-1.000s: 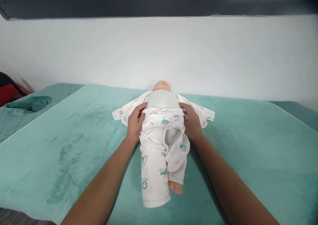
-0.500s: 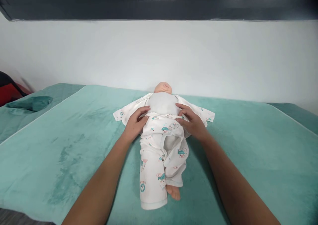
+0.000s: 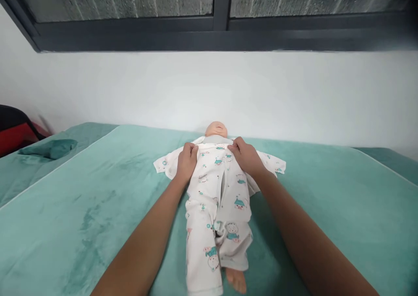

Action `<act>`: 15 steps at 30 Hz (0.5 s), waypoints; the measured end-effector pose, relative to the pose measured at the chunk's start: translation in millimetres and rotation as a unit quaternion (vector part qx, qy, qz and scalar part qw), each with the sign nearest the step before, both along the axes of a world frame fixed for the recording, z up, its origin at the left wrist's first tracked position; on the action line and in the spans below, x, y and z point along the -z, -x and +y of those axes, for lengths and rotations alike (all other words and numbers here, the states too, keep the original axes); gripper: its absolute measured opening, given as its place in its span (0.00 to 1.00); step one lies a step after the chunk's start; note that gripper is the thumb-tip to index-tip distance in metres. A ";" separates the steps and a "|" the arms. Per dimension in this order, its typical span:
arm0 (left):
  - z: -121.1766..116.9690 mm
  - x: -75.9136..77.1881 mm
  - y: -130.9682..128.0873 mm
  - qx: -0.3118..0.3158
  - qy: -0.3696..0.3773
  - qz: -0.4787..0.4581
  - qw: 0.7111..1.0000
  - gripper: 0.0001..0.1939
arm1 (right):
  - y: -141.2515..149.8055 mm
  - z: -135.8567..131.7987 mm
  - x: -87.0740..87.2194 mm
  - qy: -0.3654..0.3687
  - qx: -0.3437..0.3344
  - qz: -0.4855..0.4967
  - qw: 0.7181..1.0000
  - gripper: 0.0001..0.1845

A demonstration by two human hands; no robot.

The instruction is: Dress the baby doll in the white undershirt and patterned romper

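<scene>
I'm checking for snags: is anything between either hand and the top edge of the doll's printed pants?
Nothing visible: the left hand and right hand both grip the pants directly, at the two sides of the top edge.

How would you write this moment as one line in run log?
left hand: gripping waistband | right hand: gripping waistband | pants: on doll, sitting high | doll: on its back, one foot showing

A doll [image 3: 216, 131] lies on bedding [image 3: 107, 191], wall [image 3: 215, 87] behind.
</scene>
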State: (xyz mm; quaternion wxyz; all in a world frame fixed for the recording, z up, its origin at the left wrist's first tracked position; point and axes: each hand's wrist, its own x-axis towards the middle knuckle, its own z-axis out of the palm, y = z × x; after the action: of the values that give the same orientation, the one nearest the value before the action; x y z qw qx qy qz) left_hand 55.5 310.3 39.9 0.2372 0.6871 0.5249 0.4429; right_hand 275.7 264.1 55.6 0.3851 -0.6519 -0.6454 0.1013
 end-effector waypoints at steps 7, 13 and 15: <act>19.6 3.6 -5.8 0.026 0.059 0.012 0.998 0.09 | 2.0 25.0 19.9 -0.012 0.051 0.151 0.987 0.16; 3.4 -5.1 4.6 0.061 0.081 0.032 0.994 0.09 | -6.9 7.6 18.9 0.017 0.042 0.118 0.992 0.14; -2.0 -6.7 7.6 0.069 0.102 0.012 0.992 0.09 | -10.1 2.1 20.5 0.023 0.050 0.093 0.994 0.12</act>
State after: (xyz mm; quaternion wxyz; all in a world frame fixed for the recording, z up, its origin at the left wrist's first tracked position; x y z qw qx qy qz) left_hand 47.9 308.3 46.6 0.3302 0.6988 0.5216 0.3615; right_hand 285.8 266.2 35.1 0.4330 -0.6799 -0.5707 0.1568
